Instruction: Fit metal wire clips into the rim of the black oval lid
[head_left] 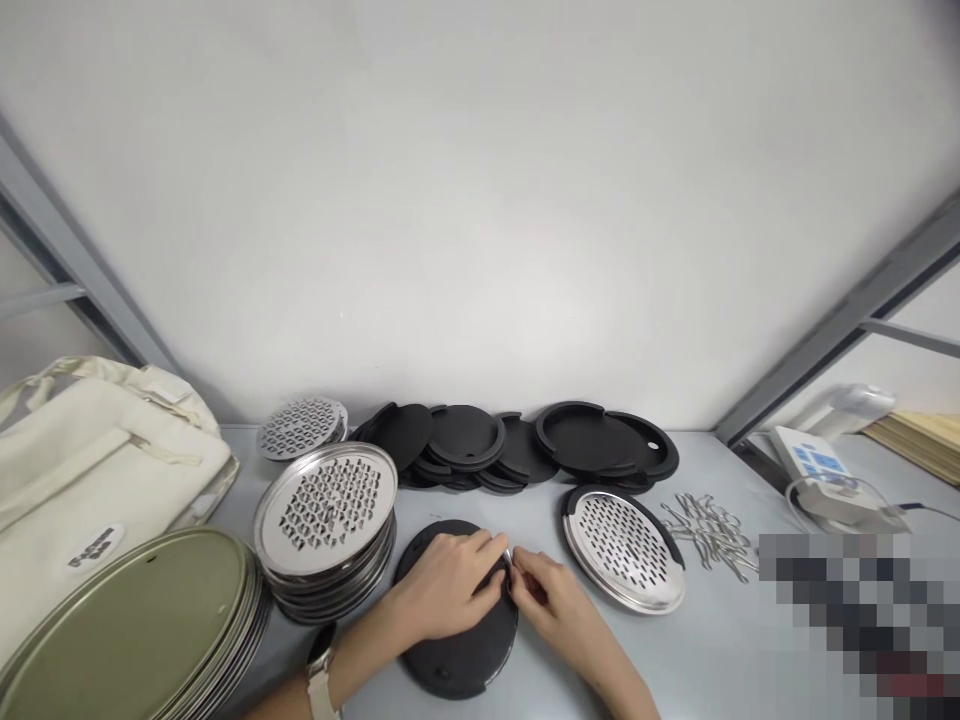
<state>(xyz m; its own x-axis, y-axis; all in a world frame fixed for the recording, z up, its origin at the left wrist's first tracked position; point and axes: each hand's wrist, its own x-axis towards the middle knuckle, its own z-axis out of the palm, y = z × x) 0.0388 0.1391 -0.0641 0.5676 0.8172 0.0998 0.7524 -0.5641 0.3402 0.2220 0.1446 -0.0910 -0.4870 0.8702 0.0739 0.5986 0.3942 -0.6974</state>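
A round black plastic disc (457, 655) lies on the table before me. My left hand (457, 585) rests across its top, with curled fingers gripping toward the disc's right edge. A small shiny metal wire clip (509, 558) shows at that edge, between the fingertips of both hands. From the right, my right hand (551, 600) pinches this clip with bent fingers. Part of the clip and the disc's rim is hidden by the fingers. To the right lies a perforated steel grater plate (626, 550) in a black holder, and beyond it a heap of similar wire clips (712, 535).
Left of my hands rises a stack of grater discs (326, 510), with smaller grater plates (301, 428) behind. Several black holders (465, 437) line the wall. Olive oval trays (127, 630) and a cream bag (97, 470) occupy the left; a white box (817, 470) stands right.
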